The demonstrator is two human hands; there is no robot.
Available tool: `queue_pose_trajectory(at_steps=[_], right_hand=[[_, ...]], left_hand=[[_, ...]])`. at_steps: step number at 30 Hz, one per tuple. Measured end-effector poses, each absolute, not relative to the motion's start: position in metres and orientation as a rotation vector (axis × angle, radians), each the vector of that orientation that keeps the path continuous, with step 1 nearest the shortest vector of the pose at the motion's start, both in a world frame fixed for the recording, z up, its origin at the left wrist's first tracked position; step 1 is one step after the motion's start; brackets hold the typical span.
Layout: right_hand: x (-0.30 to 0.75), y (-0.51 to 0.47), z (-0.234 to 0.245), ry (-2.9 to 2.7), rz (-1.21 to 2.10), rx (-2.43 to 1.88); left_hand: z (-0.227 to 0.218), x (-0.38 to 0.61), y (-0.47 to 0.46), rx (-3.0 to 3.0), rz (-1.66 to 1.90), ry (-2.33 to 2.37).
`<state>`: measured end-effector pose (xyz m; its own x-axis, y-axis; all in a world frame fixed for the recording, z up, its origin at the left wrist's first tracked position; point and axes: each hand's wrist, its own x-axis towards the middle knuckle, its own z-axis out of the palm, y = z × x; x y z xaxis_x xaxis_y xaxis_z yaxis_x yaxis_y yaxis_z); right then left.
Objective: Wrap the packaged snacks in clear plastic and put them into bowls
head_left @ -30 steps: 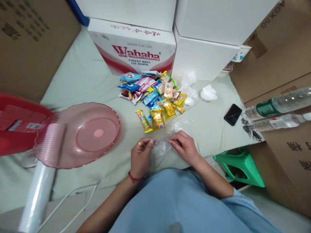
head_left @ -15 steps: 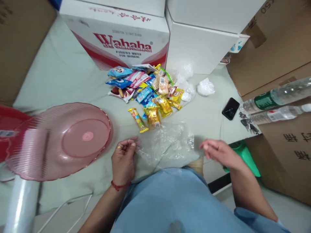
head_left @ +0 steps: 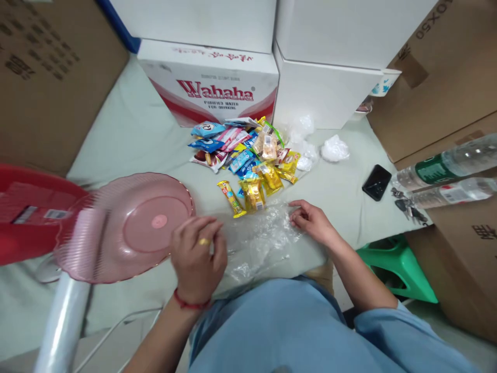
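A clear plastic bag (head_left: 260, 243) lies crumpled and flat on the cloth-covered table in front of me. My left hand (head_left: 199, 254), with a ring and a red bracelet, hovers between the bag and a pink see-through plate (head_left: 135, 186); its fingers are loosely bent and apart. At the bag's right edge is my right hand (head_left: 312, 223), index finger stretched out and the other fingers curled, fingertips touching the plastic. Just beyond the bag are a yellow stick-shaped snack packet (head_left: 232, 199), a golden snack packet (head_left: 252, 194) and a pile of wrapped snacks (head_left: 236, 147).
A Wahaha water carton (head_left: 217, 93) and white boxes (head_left: 326, 93) stand behind the snacks. Balled plastic bags (head_left: 335, 148), a black phone (head_left: 376, 182), keys (head_left: 407, 207) and bottles (head_left: 458, 163) are on the right. A plastic film roll (head_left: 64, 321) and red basin (head_left: 31, 212) are left.
My right hand has moved left onto the bag's edge. My left hand has let go of the bag's left side and risen. The view has shifted a little.
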<state>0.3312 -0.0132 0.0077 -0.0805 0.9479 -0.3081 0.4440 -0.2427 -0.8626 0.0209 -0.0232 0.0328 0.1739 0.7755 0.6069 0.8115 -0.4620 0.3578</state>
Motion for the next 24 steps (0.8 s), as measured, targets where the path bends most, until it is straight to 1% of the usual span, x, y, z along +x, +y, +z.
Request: queue_pose_trajectory(at_steps=[3,6,8,11,15,17,20,24], right_hand=[[0.330,-0.013,0.015,-1.811,1.022,-1.667],[0.327,-0.017,0.021,-2.218,0.792,-1.493],[0.327,-0.020,0.020,-2.380,0.729,-1.371],[0.336,-0.024,0.020,-2.349,0.670,-1.285],[0.363,-0.025,0.033,-2.176,0.700,-1.215],[0.376,-0.025,0.042,-2.120,0.740,-1.207],[0.387,-0.028,0.052,-2.090,0.832,-1.229],[0.396,-0.043,0.050,-1.936,0.981,-1.432]], left_hand=[[0.024,0.037,0.000,-2.447,-0.858,-1.774],[0.007,0.045,0.005,-2.514,-0.618,-1.913],[-0.005,0.043,0.001,-2.546,-0.558,-1.929],[-0.020,0.028,-0.009,-2.616,-0.597,-1.976],[-0.028,0.006,-0.020,-2.467,-0.901,-2.244],[-0.025,0.004,-0.024,-2.351,-1.014,-2.262],[-0.019,0.015,-0.029,-2.398,-1.031,-2.049],[-0.018,0.041,-0.032,-2.689,-0.835,-1.613]])
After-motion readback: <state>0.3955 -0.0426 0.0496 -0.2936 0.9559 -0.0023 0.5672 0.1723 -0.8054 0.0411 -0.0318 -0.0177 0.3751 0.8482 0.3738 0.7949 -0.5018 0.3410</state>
